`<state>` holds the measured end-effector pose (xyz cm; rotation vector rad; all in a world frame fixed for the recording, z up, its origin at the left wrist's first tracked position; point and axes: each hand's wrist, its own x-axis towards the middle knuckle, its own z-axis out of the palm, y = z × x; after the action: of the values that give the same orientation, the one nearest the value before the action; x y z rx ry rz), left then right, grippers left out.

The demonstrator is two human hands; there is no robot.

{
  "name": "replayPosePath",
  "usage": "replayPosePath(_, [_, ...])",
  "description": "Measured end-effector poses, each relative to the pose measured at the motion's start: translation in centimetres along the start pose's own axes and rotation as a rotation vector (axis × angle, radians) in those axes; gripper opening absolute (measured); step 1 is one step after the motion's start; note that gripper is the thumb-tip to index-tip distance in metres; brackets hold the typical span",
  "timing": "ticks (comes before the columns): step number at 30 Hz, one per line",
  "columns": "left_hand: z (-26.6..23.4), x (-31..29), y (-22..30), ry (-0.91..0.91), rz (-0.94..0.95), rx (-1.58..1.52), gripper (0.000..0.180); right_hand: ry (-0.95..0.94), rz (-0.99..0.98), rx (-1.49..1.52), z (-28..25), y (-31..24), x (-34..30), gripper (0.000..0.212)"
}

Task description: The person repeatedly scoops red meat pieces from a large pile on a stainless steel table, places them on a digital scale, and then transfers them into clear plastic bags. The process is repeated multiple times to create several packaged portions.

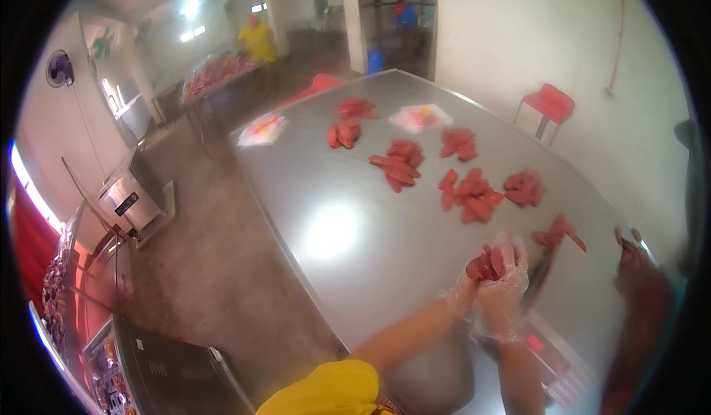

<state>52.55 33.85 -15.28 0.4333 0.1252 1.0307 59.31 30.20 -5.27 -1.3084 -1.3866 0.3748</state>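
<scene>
- a shiny metal table (pixel 400 267) takes up the middle of the room, a pale wall (pixel 503 37) to its right.
- nearest, a scale (pixel 559 370) with a lit red display sits just beside the right forearm (pixel 518 378).
- the left hand (pixel 464 290) and right hand (pixel 502 298), in clear plastic gloves, are cupped together around a few red sausages (pixel 485 265), over the near part of the table; how hard they press, i cannot tell.
- the step in hand looks like gathering these into a bunch; the next move seems to call for both palms closed round it, so no piece slips.
- beyond, separate piles (pixel 478 195) of similar red pieces lie on the metal.
- near the far edge, a printed plastic pack (pixel 421 117) lies flat.
- farthest, a person in yellow (pixel 257 41) stands by another laden table (pixel 222 78).
</scene>
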Motion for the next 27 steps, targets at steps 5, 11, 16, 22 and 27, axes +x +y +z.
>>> replayPosePath(5, [-7.4,-1.1,16.6,0.120,0.122,0.185,0.040,-0.098,-0.164,0.075,16.6,-1.2,2.3,0.058])
replayPosePath(11, [-11.9,-3.5,37.6,0.389,0.294,0.854,0.044,-0.226,0.197,0.932,36.9,-2.1,4.2,0.066])
replayPosePath(16, [-17.5,-2.4,46.6,0.662,0.102,1.349,0.038,-0.452,0.169,0.543,45.2,-3.2,7.4,0.061])
replayPosePath(22, [-20.0,-3.0,52.3,0.187,0.231,3.113,0.028,-0.752,-0.152,-0.002,40.9,-4.2,10.1,0.085])
replayPosePath(27, [-12.3,-6.4,51.6,0.410,0.495,1.751,0.032,-0.457,-0.067,-0.165,23.1,-2.0,5.4,0.070])
